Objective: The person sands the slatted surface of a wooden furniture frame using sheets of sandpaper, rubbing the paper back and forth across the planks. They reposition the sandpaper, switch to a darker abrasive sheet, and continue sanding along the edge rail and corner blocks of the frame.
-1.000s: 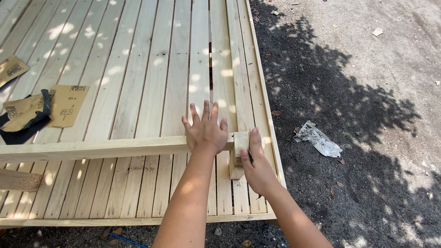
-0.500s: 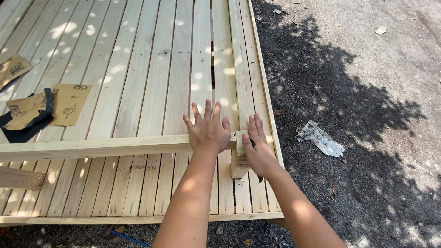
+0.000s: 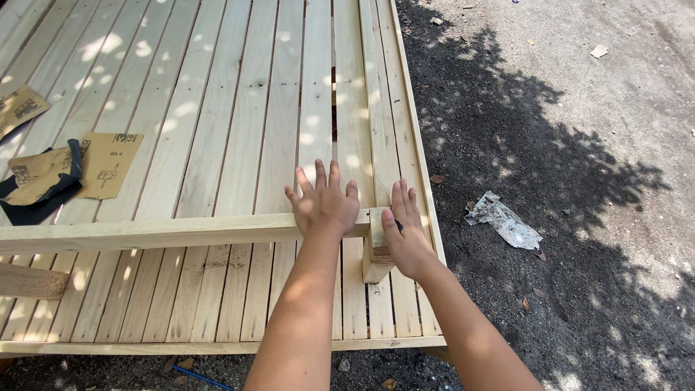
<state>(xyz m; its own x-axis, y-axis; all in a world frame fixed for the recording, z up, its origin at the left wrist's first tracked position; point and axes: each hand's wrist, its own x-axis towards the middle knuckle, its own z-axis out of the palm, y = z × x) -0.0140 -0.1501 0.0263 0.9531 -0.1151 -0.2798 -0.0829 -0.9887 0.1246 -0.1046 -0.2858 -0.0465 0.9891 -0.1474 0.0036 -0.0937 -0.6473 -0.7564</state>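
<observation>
A wide panel of pale wooden slats (image 3: 217, 130) lies on the ground. A long wooden rail (image 3: 145, 233) runs across it from left to right. My left hand (image 3: 326, 206) rests flat on the rail's right end, fingers spread. A short upright wooden block (image 3: 375, 253) stands at that end. My right hand (image 3: 405, 232) wraps the block's right side, thumb on top and fingers stretched forward along the slats. Something small and dark shows under its palm; I cannot tell what it is.
Sheets of brown sandpaper (image 3: 108, 163) and a dark cloth (image 3: 43, 195) lie on the slats at the left. Another wooden piece (image 3: 32, 281) sticks in from the left edge. Right of the panel, crumpled paper (image 3: 507, 221) lies on bare dirt. A blue stick (image 3: 199, 378) lies below the near edge.
My right hand has slid a little forward along the block. My left hand has stayed flat on the rail's end.
</observation>
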